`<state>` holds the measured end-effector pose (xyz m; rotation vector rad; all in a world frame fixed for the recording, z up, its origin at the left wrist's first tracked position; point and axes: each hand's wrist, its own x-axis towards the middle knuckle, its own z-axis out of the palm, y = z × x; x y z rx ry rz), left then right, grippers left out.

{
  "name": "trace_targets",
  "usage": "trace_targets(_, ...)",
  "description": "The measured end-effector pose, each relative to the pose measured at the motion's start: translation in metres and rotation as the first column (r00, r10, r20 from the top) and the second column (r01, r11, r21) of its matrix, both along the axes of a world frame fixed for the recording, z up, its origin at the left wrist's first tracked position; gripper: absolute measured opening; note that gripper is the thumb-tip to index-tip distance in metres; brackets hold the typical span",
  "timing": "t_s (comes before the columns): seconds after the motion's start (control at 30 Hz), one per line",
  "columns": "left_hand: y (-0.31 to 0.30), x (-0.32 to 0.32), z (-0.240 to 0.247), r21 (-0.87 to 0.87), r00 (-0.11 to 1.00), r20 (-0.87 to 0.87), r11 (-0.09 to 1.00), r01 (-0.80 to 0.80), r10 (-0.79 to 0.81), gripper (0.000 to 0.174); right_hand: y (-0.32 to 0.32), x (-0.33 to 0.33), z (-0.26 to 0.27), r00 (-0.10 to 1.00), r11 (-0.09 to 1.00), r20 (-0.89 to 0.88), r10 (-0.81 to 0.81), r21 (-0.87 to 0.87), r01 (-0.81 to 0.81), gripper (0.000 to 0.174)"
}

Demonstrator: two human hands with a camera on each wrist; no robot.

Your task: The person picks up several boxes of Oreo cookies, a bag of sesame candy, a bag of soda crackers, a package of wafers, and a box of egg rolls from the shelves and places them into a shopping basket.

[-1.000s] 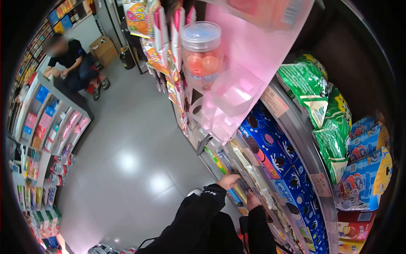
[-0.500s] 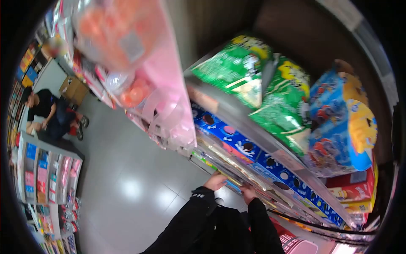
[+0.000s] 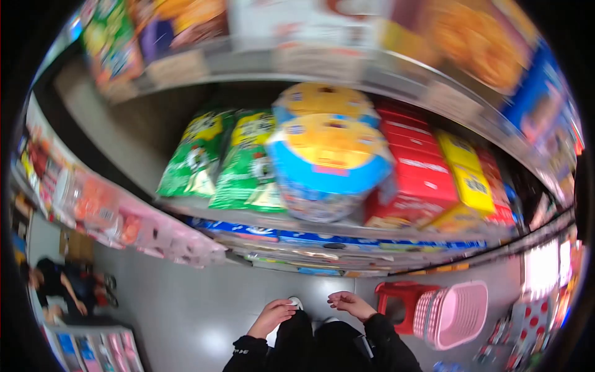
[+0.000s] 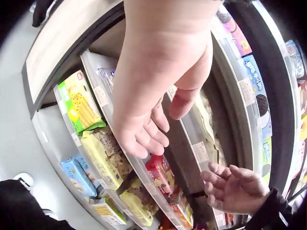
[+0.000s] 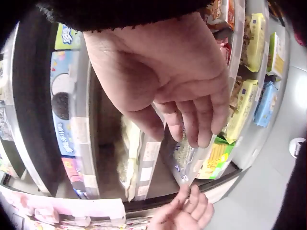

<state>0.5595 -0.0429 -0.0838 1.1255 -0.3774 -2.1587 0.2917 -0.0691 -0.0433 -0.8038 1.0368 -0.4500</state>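
Observation:
My left hand (image 3: 273, 315) hangs in front of the snack shelves with nothing in it, its fingers loosely bent. Apart from it, to the right, my right hand (image 3: 352, 304) is also empty, palm turned inward. In the left wrist view, a red snack packet (image 4: 160, 173) lies on a shelf just beyond my left fingertips, and yellow biscuit packs (image 4: 101, 160) sit on the shelf below. From the right wrist, a clear packet with blue print (image 5: 183, 158) and a green-and-yellow box of stick biscuits (image 5: 215, 160) appear under my right fingers.
Green snack bags (image 3: 251, 164), blue tubs with yellow lids (image 3: 328, 164) and red boxes (image 3: 416, 164) fill the shelf ahead. On the floor at right stand a red stool (image 3: 396, 304) and a pink basket (image 3: 462, 313). A person (image 3: 59, 288) sits at far left.
The head view has swung right to face the shelves. Both hands have come away from the lower shelf edge and moved apart; the stool and basket now show at right.

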Motion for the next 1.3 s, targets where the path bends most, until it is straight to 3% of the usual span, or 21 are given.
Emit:
trace_targets(0.07,0.0,-0.005,0.012,0.004,0.996,0.062,0.998,0.059,-0.059,0.026,0.012,-0.008,0.004,0.996,0.995,0.014,-0.087,-0.041,0.087,0.028)
trace_targets(0.17,-0.001,-0.015,0.012,-0.01,0.988,0.153,1.0,0.004,-0.002,0.022,0.028,-0.027,-0.008,0.997,0.969,0.037,-0.06,-0.238,0.067,0.03)
trace_targets(0.2,-0.004,-0.021,0.014,-0.021,0.985,0.166,0.998,0.054,-0.05,0.022,0.034,-0.034,-0.002,0.993,0.962,0.051,-0.11,-0.247,0.119,0.03)
trace_targets(0.27,-0.005,-0.039,0.02,-0.083,0.989,0.146,0.996,0.011,0.001,0.022,0.048,-0.054,0.01,0.993,0.957,-0.086,-0.083,-0.284,0.055,0.03)
trace_targets(0.57,0.039,-0.171,0.049,-0.12,0.973,0.15,0.973,0.195,-0.176,0.025,0.179,-0.178,0.025,0.913,0.867,-0.106,-0.393,-0.373,0.33,0.029)
trace_targets(0.93,0.088,-0.274,0.05,-0.043,0.913,0.133,0.918,0.395,-0.386,0.025,0.296,-0.257,0.002,0.781,0.775,-0.058,-0.621,-0.189,0.603,0.027)
trace_targets(1.2,0.08,-0.297,0.021,0.058,0.828,0.246,0.86,0.506,-0.504,0.023,0.31,-0.25,-0.036,0.682,0.697,-0.145,-0.717,-0.111,0.709,0.024)
trace_targets(1.3,0.073,-0.307,0.006,0.088,0.813,0.24,0.846,0.526,-0.531,0.024,0.301,-0.238,-0.061,0.612,0.622,-0.107,-0.783,-0.132,0.772,0.022)
